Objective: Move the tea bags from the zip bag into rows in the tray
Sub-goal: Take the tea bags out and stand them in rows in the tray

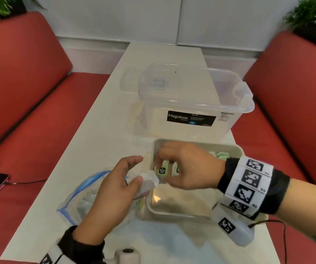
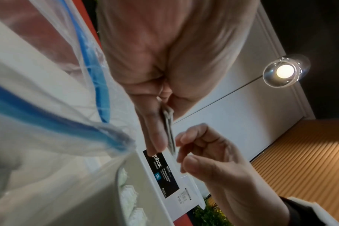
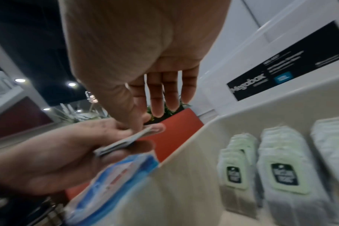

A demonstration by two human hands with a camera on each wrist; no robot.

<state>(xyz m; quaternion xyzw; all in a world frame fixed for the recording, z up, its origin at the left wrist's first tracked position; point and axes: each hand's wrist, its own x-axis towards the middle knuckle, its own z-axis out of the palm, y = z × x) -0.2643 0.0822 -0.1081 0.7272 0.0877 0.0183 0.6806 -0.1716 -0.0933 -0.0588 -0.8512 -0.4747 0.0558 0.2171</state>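
Tea bags (image 1: 148,182) are sitting pinched in the left hand (image 1: 111,195) just beside the tray (image 1: 237,149), over the zip bag (image 1: 77,195). The right hand (image 1: 187,164), fingers loosely curled, is touching them above the tray's rows (image 3: 283,162).

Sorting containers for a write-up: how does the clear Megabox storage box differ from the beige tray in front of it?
The clear plastic Megabox storage box is see-through, tall and bears a black label; the beige plastic tray is opaque, shallow and shows no label. The tray holds rows of green-tagged tea bags; none show in the box. Both stand open-topped on the white table.
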